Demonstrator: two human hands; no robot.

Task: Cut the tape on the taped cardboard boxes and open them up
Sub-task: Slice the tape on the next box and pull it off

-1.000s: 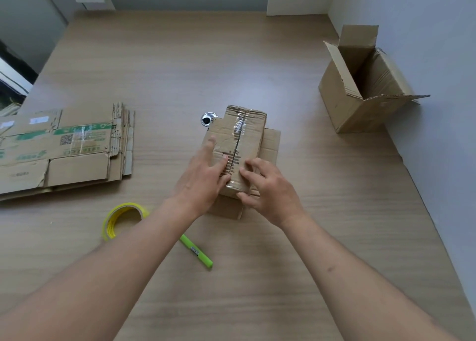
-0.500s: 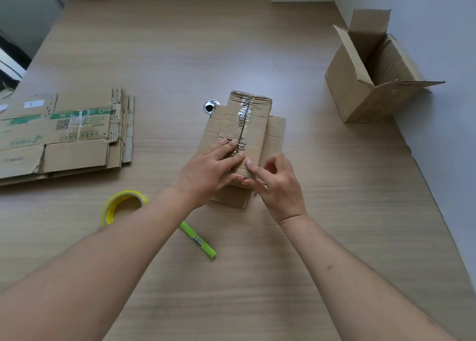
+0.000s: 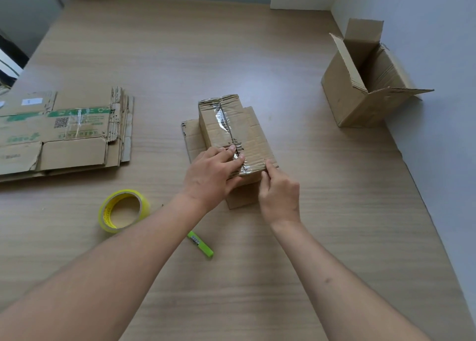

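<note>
A small taped cardboard box [image 3: 226, 129] lies in the middle of the wooden table, with shiny clear tape along its top seam. Its seam looks split down the middle. My left hand [image 3: 211, 173] rests on the box's near left flap, fingertips at the seam. My right hand [image 3: 279, 193] pinches the near right corner of the box. A green utility knife [image 3: 200, 244] lies on the table below my left forearm, in neither hand.
A yellow roll of tape [image 3: 123, 208] sits left of the knife. Flattened cardboard boxes [image 3: 64, 132] are stacked at the left. An opened cardboard box [image 3: 360, 83] stands at the right by the wall [image 3: 438, 108].
The box has turned so its far end now leans left. My right hand slid from the seam to the near right corner. My left hand stayed at the seam.
</note>
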